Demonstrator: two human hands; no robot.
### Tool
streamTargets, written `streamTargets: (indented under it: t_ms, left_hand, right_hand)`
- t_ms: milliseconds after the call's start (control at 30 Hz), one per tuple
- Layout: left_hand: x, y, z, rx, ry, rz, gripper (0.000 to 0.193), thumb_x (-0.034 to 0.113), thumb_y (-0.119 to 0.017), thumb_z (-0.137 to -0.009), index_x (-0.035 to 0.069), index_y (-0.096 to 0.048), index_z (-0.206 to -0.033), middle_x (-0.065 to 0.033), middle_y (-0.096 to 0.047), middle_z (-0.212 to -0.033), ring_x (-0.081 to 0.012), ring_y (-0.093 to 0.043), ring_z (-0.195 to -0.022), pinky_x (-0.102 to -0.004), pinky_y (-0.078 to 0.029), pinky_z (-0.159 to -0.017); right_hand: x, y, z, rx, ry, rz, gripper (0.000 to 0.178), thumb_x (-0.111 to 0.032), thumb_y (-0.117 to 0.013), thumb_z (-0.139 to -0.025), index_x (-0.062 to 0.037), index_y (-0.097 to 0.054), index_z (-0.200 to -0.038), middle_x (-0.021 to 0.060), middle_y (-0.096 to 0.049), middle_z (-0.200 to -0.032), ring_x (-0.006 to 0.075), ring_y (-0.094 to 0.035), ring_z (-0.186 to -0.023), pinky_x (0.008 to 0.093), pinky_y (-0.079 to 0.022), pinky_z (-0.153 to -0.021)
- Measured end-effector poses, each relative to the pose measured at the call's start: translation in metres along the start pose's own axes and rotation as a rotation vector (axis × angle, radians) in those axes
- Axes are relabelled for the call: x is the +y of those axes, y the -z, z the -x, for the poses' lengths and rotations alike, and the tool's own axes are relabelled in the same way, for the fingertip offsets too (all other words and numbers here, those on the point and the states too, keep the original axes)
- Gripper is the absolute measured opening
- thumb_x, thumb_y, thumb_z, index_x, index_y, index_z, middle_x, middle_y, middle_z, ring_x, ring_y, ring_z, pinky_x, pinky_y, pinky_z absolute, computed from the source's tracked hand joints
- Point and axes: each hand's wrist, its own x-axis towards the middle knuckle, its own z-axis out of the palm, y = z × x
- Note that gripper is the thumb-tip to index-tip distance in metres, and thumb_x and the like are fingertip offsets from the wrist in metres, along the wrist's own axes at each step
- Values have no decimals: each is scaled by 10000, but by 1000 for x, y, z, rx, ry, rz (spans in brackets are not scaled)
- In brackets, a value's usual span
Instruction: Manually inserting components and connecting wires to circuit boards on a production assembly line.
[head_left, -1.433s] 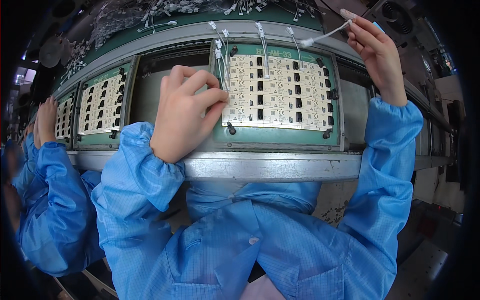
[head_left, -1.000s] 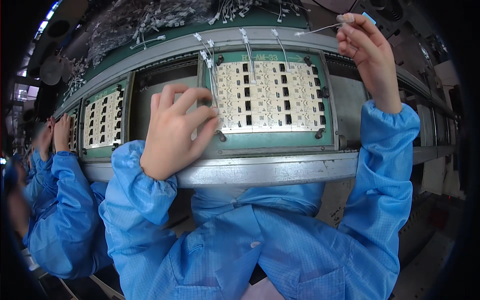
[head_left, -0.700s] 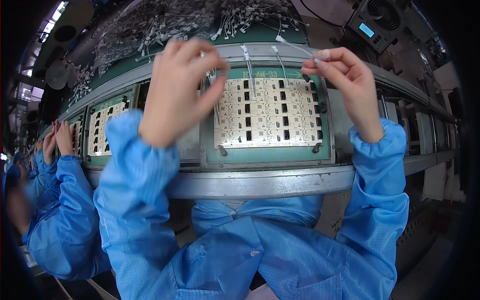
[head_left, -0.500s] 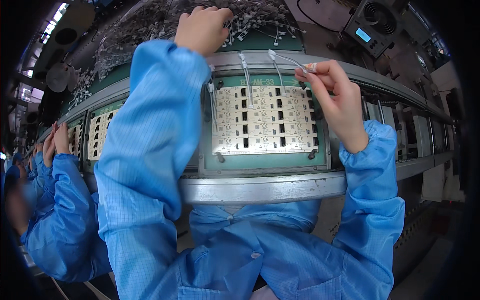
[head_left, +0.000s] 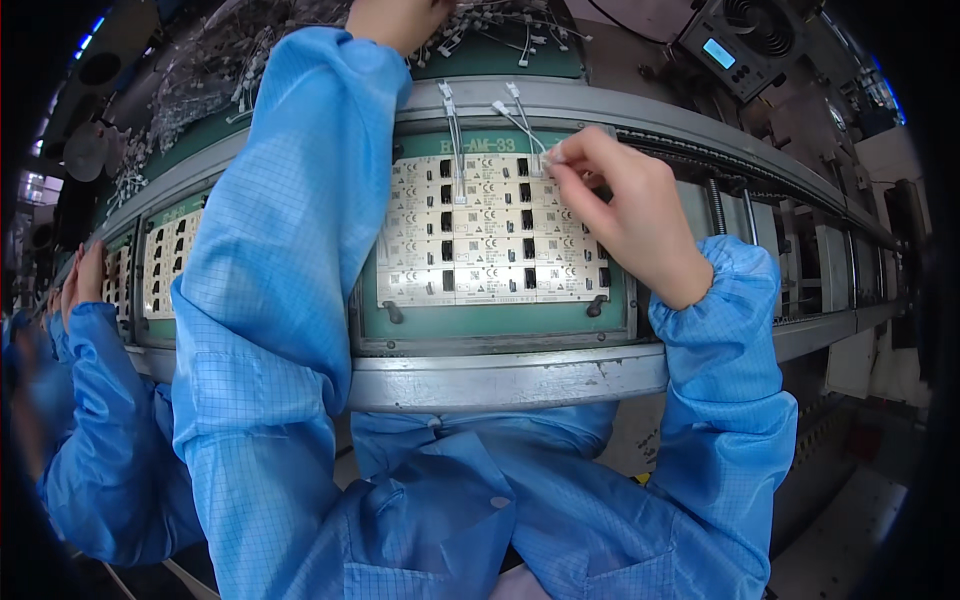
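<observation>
A panel of white circuit boards [head_left: 490,222] with rows of black connectors sits in a green carrier [head_left: 480,322] before me. My right hand [head_left: 625,205] is over its upper right part, thumb and forefinger pinched on a thin wire lead [head_left: 522,124] with a white plug. Its far end rests toward the rail behind the carrier. Another wire lead [head_left: 457,140] stretches from that rail down onto the panel. My left hand [head_left: 398,22] reaches far forward to a heap of wire leads [head_left: 490,28]; its fingers are mostly cut off by the picture's top edge.
Metal rails [head_left: 510,382] run along the carrier's near and far sides. More carriers [head_left: 165,262] stand to the left, where a co-worker's hand [head_left: 88,272] shows. Clear plastic bags [head_left: 215,75] lie at the far left. A device with a fan and lit display [head_left: 722,50] stands far right.
My right hand has brought its wire lead leftward from the panel's right edge to over its upper connectors. The whole view has shifted, and my left hand is now mostly out of the picture.
</observation>
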Motion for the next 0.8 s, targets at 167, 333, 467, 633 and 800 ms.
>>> streamTargets:
  t_ms: [167, 333, 467, 633, 800]
  left_hand:
    - [-3, 23, -13, 84, 235, 402, 240, 157, -690, -840, -19, -747, -993, -159, -757, -847, -235, -729, -736, -353, -558, -656]
    - [-32, 39, -11, 33, 481, 809, 236, 155, -679, -905, -47, -744, -1008, -97, -746, -841, -171, -680, -700, -298, -524, -619]
    - [-39, 57, -8, 99, 475, 1094, 242, 165, -674, -936, -24, -712, -1082, -93, -747, -914, -128, -653, -705, -245, -472, -583]
    - [-14, 103, 20, -459, 380, 1700, 227, 190, -685, -942, -4, -702, -1058, -76, -739, -895, -111, -643, -692, -231, -466, -581]
    - [-7, 94, 21, 175, 269, 693, 172, 141, -693, -959, -7, -683, -1046, -73, -740, -912, -100, -669, -779, -226, -508, -660]
  right_hand:
    - [7, -8, 2, -112, 139, 63, 114, -52, -730, -867, 9, -651, -922, 100, -611, -839, 235, -609, -782, 317, -516, -664]
    - [-2, -5, 1, -141, 124, 114, 119, -42, -729, -856, 15, -636, -903, 104, -604, -854, 244, -590, -806, 332, -500, -672]
    - [3, -13, 3, -106, 112, 111, 122, -29, -726, -851, 16, -620, -890, 110, -598, -852, 258, -583, -807, 357, -489, -672]
    - [0, -10, 2, -112, 165, 169, 121, -16, -715, -849, 13, -600, -872, 111, -581, -840, 273, -567, -812, 365, -482, -678]
    - [0, -6, 0, -159, 217, 245, 113, -4, -711, -845, 2, -598, -856, 103, -569, -832, 278, -549, -806, 371, -461, -682]
